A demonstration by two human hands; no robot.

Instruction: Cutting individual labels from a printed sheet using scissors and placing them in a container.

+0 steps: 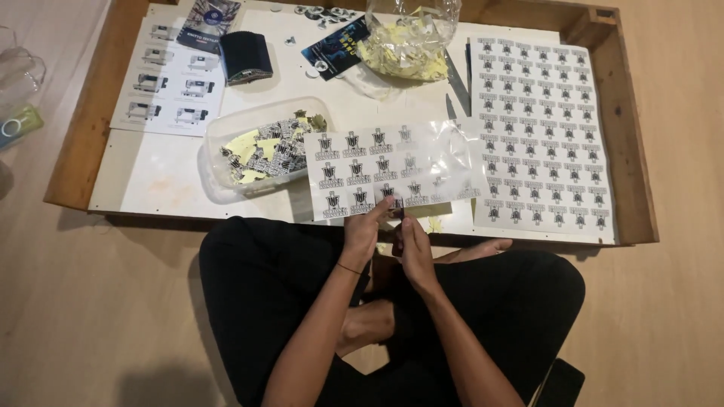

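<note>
— What labels and packages do you have before you?

— On the low wooden tray [630,151], a large white sheet of small black-and-white stickers [539,128] lies at your right. A paper with pictures of machines [170,79] lies far left, a dark booklet [209,22] at its top edge.

— And your hands?

— Your left hand [362,234] pinches the near edge of a glossy sticker sheet [377,169], fingers closed on it. Your right hand [413,252] sits just beside, fingertips pinched at the same edge; what they grip I cannot tell.

— Containers?

— A clear tub [260,147] left of that sheet holds cut stickers and yellow scraps. A clear bag [407,38] farther back holds yellow scraps.
</note>
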